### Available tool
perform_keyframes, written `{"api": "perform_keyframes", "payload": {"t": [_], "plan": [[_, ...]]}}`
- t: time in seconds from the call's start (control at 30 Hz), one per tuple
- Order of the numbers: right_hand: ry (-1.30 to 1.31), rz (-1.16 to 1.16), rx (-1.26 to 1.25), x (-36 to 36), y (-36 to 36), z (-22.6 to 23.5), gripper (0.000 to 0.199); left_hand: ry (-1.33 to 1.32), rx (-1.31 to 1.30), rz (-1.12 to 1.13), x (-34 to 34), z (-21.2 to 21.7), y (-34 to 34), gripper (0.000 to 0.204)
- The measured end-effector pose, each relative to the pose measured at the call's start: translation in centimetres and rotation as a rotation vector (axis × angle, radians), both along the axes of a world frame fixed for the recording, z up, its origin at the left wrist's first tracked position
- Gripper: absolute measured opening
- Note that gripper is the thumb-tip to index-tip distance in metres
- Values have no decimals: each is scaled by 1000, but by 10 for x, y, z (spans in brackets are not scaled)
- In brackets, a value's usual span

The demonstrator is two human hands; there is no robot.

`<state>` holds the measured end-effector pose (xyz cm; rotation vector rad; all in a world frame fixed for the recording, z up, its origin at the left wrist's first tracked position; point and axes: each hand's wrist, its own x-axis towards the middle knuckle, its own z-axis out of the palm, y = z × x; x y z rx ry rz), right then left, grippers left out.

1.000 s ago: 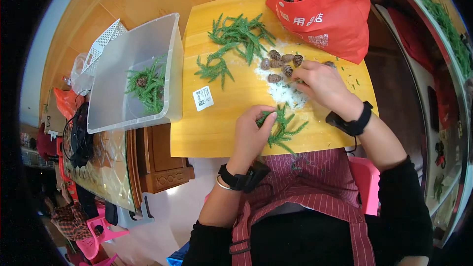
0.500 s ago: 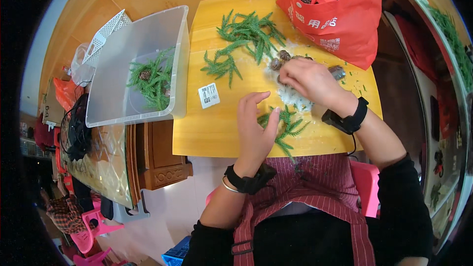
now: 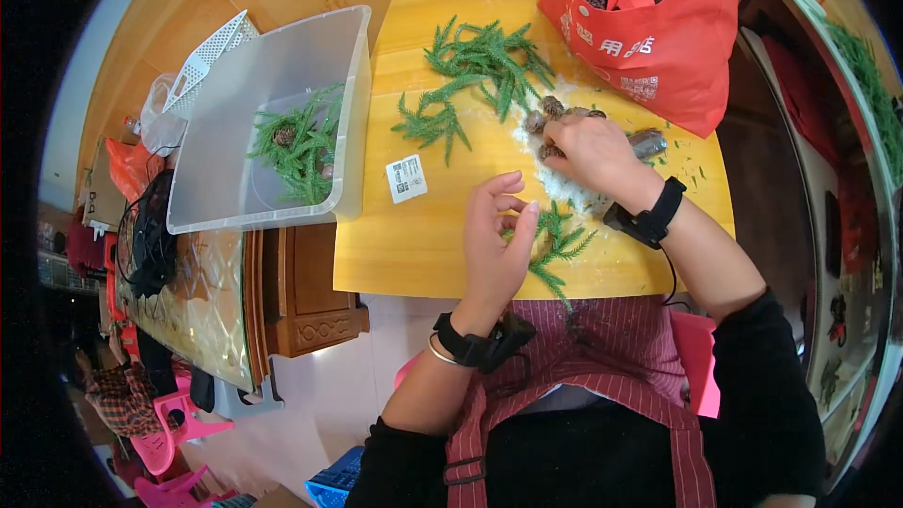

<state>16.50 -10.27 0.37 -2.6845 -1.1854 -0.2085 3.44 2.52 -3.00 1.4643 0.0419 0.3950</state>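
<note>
My right hand (image 3: pixel 594 156) reaches over white flaky material (image 3: pixel 557 183) on the yellow table (image 3: pixel 423 249). Its thumb and fingers close on a brown pine cone (image 3: pixel 548 151), partly hidden beneath them. Just past the fingertips lie more pine cones (image 3: pixel 552 107). My left hand (image 3: pixel 499 237) hovers above the near part of the table, holding nothing, its fingers loosely curved and the thumb apart. Right beside it is a green artificial pine sprig (image 3: pixel 562 245), partly covered by that hand.
Green sprigs (image 3: pixel 489 56) lie at the table's far side, near a white label card (image 3: pixel 405 179). A clear plastic bin (image 3: pixel 216 155) with sprigs and a cone stands left. A red bag (image 3: pixel 649 47) full of pine cones sits far right, near a dark cylindrical object (image 3: pixel 647 142).
The view has shifted slightly. My right fingers have come down onto a pine cone near the others. My left hand's fingers have curled a little more.
</note>
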Motion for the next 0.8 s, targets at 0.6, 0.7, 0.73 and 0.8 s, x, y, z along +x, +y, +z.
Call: {"api": "perform_keyframes", "payload": {"t": [0.6,0.7,0.73,0.8], "plan": [[927,-78,981,-72,-59,37,23,52,-305,-397,-11,13,-8,37],[711,-14,1122,-79,-63,34,21,74,-324,-367,-12,13,-12,34],[713,-16,1121,-80,-66,33,21,77,-340,-371,-12,11,-12,34],[506,103,924,-81,-72,32,20,83,-355,-372,-13,8,-10,34]]}}
